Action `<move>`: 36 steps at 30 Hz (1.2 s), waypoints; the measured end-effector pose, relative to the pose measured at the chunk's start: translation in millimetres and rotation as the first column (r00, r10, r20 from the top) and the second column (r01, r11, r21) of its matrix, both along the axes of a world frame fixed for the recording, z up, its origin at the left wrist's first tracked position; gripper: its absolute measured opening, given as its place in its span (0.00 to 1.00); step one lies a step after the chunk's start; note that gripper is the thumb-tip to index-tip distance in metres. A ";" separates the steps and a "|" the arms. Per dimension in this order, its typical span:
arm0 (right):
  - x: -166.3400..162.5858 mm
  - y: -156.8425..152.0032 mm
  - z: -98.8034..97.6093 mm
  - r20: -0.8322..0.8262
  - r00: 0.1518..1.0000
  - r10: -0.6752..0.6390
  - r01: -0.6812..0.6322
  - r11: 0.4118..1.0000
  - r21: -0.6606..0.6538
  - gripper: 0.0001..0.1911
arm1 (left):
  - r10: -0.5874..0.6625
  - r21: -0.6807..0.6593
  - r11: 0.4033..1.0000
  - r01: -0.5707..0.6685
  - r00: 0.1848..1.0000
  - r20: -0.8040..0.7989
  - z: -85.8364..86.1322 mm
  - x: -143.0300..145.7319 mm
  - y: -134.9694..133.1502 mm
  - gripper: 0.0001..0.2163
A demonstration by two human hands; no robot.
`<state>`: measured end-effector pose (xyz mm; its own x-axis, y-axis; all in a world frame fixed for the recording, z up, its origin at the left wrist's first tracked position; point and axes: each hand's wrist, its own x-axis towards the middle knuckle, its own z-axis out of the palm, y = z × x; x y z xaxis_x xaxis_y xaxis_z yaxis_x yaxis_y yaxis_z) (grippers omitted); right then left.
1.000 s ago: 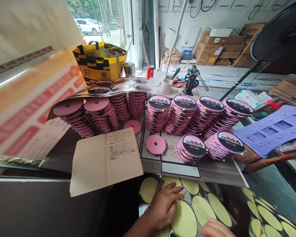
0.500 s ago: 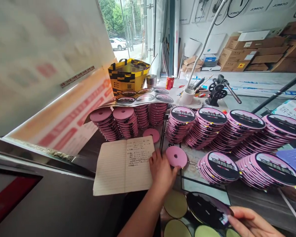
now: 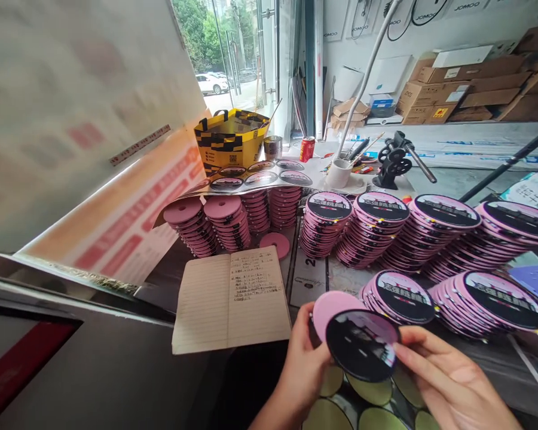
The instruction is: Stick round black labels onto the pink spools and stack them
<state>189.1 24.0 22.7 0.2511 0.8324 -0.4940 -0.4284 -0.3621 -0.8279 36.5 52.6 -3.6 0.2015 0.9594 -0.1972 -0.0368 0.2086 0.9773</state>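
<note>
My left hand [image 3: 305,361] grips a plain pink disc [image 3: 327,303] by its left edge, fingers behind and thumb in front. Pinched at its right edge by my right hand [image 3: 448,370] is a round dark sticker [image 3: 363,343] with a printed picture. The sticker overlaps the front of the pink disc; whether the two touch I cannot tell. Beneath my hands lies a backing sheet [image 3: 370,418] with yellowish circles. An open notebook [image 3: 233,304] with handwriting rests left of my left hand.
Stacks of printed pink discs [image 3: 327,230] stand to the right; plain pink stacks [image 3: 226,224] stand behind the notebook. A sticker sheet [image 3: 255,179] lies over the back stacks. Farther off are a yellow bag [image 3: 233,143], a red can [image 3: 307,149] and a white cup [image 3: 339,174].
My left hand has picked up the pink disc from beside the notebook and brought it right. My right hand has moved the sticker up and left to meet it.
</note>
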 end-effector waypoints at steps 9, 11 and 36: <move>-19.2 -0.3 -6.6 -0.101 0.977 0.186 -0.183 0.982 0.039 0.13 | 0.192 -0.458 0.886 0.080 0.834 0.517 -1.3 -25.9 -38.5 0.35; -16.6 -2.0 -6.6 -0.065 0.975 0.215 -0.211 0.976 0.057 0.12 | 0.156 -0.433 0.890 0.139 0.801 0.578 -4.2 -28.8 -40.2 0.31; -8.6 4.9 -6.4 0.114 0.944 0.310 -0.324 0.936 0.141 0.11 | 0.113 -0.385 0.891 0.240 0.705 0.700 -0.7 -35.8 -44.2 0.35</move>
<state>180.5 28.9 16.3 -0.0014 0.9404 -0.3400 -0.2347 -0.3308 -0.9140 0.7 8.4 -4.2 0.5043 0.7906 -0.3473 -0.6277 0.6118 0.4813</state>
